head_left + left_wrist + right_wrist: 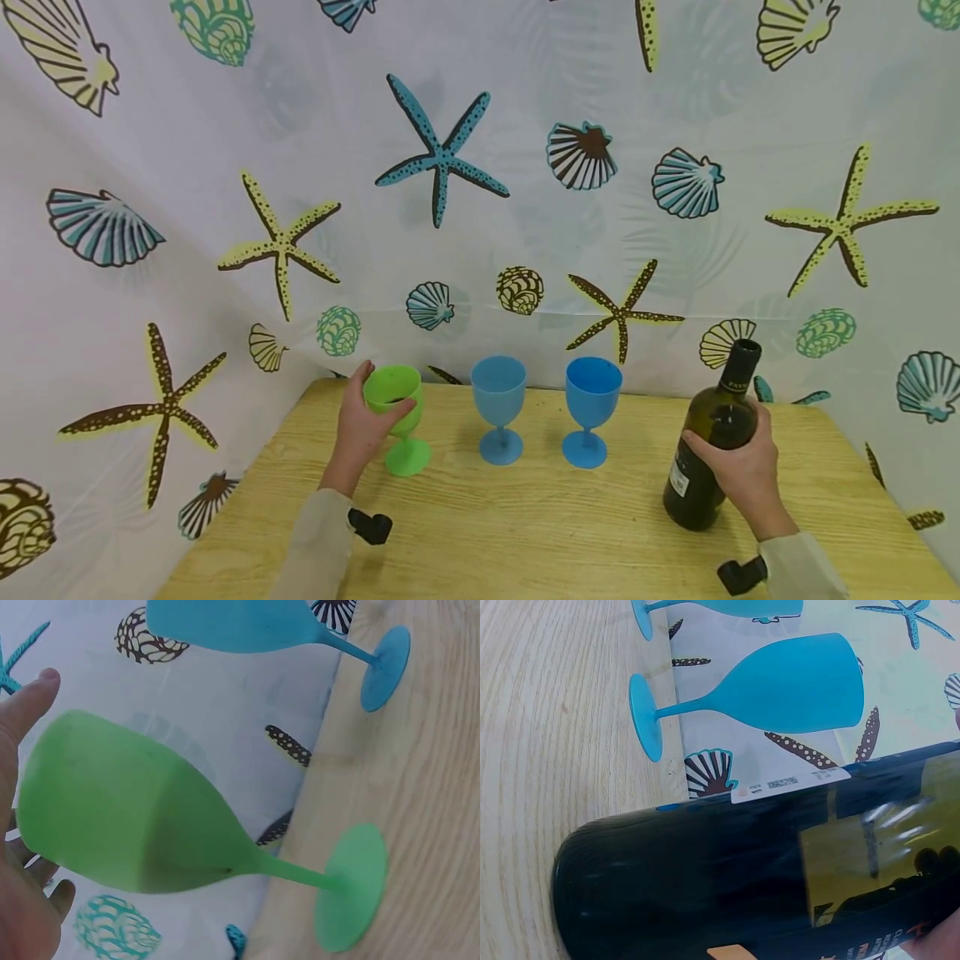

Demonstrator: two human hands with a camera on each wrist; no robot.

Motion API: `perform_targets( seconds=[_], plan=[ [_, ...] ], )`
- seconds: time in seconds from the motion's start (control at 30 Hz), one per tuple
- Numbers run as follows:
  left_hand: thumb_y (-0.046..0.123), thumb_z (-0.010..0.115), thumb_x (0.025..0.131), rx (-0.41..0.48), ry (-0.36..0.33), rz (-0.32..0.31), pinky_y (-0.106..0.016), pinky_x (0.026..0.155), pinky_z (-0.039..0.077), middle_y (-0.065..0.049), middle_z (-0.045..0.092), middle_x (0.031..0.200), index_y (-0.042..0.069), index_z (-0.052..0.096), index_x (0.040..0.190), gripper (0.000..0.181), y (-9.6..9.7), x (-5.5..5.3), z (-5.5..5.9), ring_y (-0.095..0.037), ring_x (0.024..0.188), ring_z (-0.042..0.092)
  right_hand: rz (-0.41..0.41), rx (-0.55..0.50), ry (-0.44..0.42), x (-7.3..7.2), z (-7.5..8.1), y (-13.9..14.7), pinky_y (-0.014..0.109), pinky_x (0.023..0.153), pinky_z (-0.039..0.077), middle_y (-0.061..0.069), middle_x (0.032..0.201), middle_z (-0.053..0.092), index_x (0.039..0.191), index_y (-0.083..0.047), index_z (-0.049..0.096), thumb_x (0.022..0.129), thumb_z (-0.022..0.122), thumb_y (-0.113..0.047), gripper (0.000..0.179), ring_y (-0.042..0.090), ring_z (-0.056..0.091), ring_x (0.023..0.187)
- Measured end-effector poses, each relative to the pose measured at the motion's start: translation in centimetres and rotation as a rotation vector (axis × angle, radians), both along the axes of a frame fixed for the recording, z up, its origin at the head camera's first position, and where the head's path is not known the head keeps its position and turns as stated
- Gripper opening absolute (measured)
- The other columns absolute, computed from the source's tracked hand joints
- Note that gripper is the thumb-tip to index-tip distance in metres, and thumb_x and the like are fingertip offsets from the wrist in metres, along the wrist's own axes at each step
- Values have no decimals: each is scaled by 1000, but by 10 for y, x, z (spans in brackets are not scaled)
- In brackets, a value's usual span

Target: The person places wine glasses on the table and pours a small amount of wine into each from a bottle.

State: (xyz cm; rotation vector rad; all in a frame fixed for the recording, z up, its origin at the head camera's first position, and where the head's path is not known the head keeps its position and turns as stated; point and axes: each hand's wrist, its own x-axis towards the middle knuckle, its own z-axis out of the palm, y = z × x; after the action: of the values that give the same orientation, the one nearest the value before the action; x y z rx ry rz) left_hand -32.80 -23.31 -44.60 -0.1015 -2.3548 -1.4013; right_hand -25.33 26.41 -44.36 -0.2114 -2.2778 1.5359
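Note:
On the left, a green plastic goblet (393, 385) stands upright, with something dark inside its bowl. My left hand (360, 429) is spread around that bowl, thumb in front and other fingers behind. In the left wrist view the straight thumb (34, 701) shows apart from the goblet's side. At the right, my right hand (746, 471) grips a dark wine bottle (693, 487) round its body, thumb across the near side. The bottle is uncapped and leans slightly, neck to the right. Whether its base touches the table cannot be told.
Between the hands, a light blue goblet (499, 396) and a darker blue goblet (593, 396) stand upright near the back edge of the wooden table (525, 533). Behind the table hangs a white cloth (510, 242) printed with shells and starfish.

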Motion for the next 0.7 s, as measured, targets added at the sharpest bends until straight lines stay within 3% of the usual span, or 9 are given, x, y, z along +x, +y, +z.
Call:
perform_targets(
  seconds=[0.17, 0.33, 0.5, 0.7],
  plan=[
    [45, 79, 74, -187, 68, 4, -56, 106, 24, -15, 26, 150, 10, 24, 149, 99, 9, 6, 18, -36, 136, 22, -2, 6, 1, 1, 1, 0, 64, 96, 33, 25, 139, 35, 149, -11, 12, 77, 80, -25, 100, 45, 40, 123],
    [43, 79, 74, -285, 128, -56, -55, 106, 26, -14, 27, 150, 10, 28, 148, 96, 32, 13, 34, -34, 137, 23, -5, 10, 9, 1, 1, -1, 64, 96, 34, 25, 138, 36, 149, -10, 13, 77, 80, -25, 100, 44, 40, 122],
    [40, 80, 74, -363, 167, -148, -54, 106, 28, -14, 28, 150, 6, 29, 147, 96, 58, 9, 37, -33, 137, 24, -10, 12, 5, 0, 1, -1, 65, 96, 34, 25, 138, 36, 149, -11, 13, 76, 80, -25, 100, 44, 40, 122],
    [45, 79, 74, -447, 133, -215, -51, 106, 30, -12, 27, 150, 9, 26, 149, 98, 86, 2, 35, -30, 137, 26, -6, 6, 9, 1, 2, -1, 64, 97, 33, 25, 138, 37, 149, -10, 14, 77, 80, -25, 99, 45, 41, 122]
  ],
)
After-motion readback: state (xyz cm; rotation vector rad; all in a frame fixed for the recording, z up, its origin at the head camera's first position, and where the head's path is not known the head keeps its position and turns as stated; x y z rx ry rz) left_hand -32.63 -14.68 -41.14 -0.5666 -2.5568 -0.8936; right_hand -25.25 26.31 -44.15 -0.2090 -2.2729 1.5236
